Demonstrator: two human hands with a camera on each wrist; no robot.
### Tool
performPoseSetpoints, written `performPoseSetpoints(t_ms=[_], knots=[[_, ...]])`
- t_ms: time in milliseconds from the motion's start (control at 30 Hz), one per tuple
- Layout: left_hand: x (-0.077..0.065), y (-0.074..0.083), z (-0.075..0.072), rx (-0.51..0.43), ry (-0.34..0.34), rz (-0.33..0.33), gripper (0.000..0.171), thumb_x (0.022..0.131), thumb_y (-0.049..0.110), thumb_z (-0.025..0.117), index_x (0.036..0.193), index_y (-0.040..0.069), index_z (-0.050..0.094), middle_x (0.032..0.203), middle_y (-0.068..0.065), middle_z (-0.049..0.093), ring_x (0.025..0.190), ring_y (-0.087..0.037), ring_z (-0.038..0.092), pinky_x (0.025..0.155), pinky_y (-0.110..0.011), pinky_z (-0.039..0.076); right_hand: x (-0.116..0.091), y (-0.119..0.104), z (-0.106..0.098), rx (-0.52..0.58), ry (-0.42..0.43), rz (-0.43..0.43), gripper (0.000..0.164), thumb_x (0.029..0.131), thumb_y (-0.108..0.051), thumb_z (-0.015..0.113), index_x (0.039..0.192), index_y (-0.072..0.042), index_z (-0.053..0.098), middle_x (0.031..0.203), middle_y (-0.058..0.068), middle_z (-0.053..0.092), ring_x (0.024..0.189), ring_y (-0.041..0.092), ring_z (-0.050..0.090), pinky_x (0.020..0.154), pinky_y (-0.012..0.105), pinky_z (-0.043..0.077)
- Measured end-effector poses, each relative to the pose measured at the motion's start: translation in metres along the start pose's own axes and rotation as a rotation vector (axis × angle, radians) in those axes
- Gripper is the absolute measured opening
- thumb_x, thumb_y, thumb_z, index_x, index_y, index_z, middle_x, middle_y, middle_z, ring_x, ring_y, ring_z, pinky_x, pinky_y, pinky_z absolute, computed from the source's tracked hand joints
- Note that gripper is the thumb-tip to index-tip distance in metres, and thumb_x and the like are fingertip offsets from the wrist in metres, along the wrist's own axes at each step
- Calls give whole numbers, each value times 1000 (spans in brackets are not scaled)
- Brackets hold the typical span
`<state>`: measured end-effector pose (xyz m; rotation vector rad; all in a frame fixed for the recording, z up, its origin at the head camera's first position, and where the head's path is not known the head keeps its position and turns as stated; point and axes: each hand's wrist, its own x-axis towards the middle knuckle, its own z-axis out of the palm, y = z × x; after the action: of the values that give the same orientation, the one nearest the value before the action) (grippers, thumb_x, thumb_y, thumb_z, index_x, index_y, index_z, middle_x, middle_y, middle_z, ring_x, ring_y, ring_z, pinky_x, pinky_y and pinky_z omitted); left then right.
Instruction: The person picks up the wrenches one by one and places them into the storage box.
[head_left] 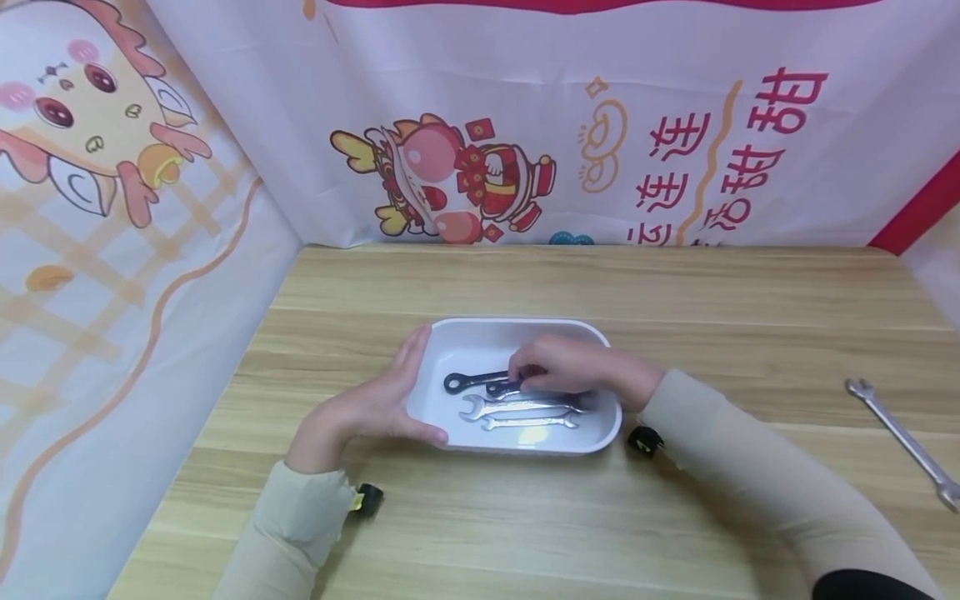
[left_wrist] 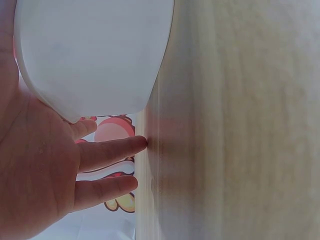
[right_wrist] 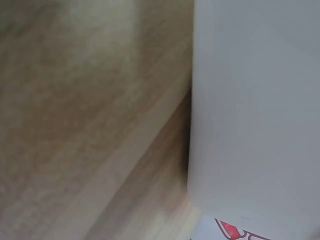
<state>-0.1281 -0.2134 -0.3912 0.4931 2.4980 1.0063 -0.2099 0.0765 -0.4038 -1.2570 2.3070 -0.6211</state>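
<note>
A white tray (head_left: 517, 448) holds several wrenches. My left hand (head_left: 378, 404) rests against its left end, thumb along the near side and fingers spread; in the left wrist view, the fingers (left_wrist: 107, 152) look straight beside the tray's wall (left_wrist: 95, 55). My right hand (head_left: 562, 362) reaches into the tray with curled fingers on a dark ratchet wrench (head_left: 459, 382), whose ring end sticks out to the left. Another dark wrench (head_left: 498, 390) lies partly under that hand. Nearer me lie two silver open-ended wrenches (head_left: 517, 407). The right wrist view shows only the tray's outer wall (right_wrist: 255, 110) and the table.
A single silver wrench (head_left: 903, 442) lies on the wooden table (head_left: 525, 525) at the far right. Printed white cloth (head_left: 480, 67) hangs behind the table, and more covers the left side. Small black wrist devices (head_left: 367, 500) show beside both sleeves.
</note>
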Motion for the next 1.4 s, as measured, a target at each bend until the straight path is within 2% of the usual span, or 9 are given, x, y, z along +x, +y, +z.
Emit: performPoseSetpoints(t_ms=[333,700,1200,1400], knots=[[-1,2,0,6,3,-4,151,60,40,94,158,17,-18,166,-12,-16,153,-40,5,121,-56,18,-2,-2,-2,-6,9,41,14,91,-17,71,103,-22,74,88,-12,67,83,6,59,80,25,52],[0,3,0,2,-4,-17,150,61,38,94,158,18,-19,166,-12,-17,153,-40,4,121,-57,18,-3,-3,-3,-17,17,46,12,90,-16,72,100,-22,74,85,-13,67,81,5,59,79,25,52],[0,1,-1,-17,-13,-29,150,61,40,94,157,22,-20,166,-8,-18,153,-39,6,121,-57,20,-5,-12,-2,-131,51,99,15,89,-20,73,104,-23,72,87,-14,66,81,3,59,78,23,52],[0,1,-1,-12,-12,-34,150,62,41,93,157,24,-20,166,-8,-18,153,-39,6,120,-58,21,-5,-10,-1,-197,87,80,12,89,-19,74,100,-23,72,92,-11,65,85,4,58,79,22,53]])
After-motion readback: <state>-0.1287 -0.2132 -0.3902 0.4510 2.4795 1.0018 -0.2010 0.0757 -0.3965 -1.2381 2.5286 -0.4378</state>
